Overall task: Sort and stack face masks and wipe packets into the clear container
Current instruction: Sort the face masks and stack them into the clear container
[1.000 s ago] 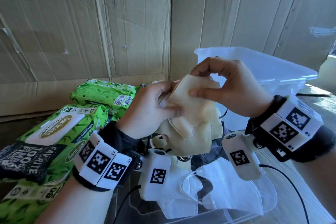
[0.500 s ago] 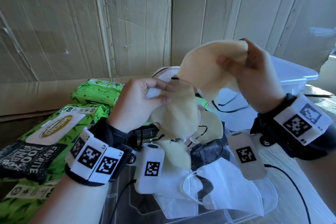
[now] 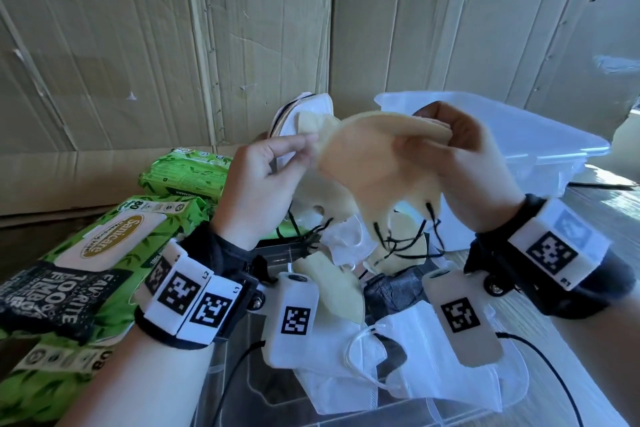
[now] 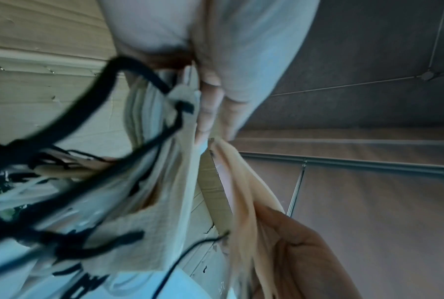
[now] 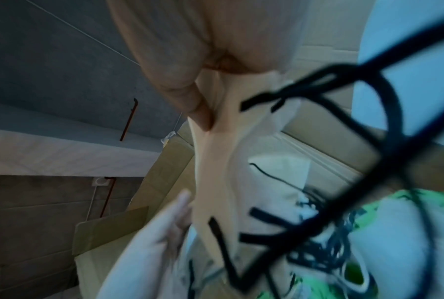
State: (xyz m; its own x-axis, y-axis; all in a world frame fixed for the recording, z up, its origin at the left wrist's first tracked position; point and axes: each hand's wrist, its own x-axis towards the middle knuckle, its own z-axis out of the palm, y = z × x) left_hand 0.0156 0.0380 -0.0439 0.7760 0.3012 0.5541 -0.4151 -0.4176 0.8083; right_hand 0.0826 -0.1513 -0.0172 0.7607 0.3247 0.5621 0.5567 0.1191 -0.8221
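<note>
Now lower — beige mask [image 3: 374, 163] (both hands)

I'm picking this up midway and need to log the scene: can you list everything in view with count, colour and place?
beige masks: a bunch, exact count unclear, beige with black ear loops, held up between both hands.
white masks: several, white, low in front, in the near clear container.
dark mask: one, dark grey, under the beige ones.
wipe packets: at least three, green, on the left.
clear container: one with a lid on, translucent, on the right.
cardboard: brown sheets, behind everything.
left hand: grip pinching the masks' left edge.
right hand: grip on their right edge.
</note>
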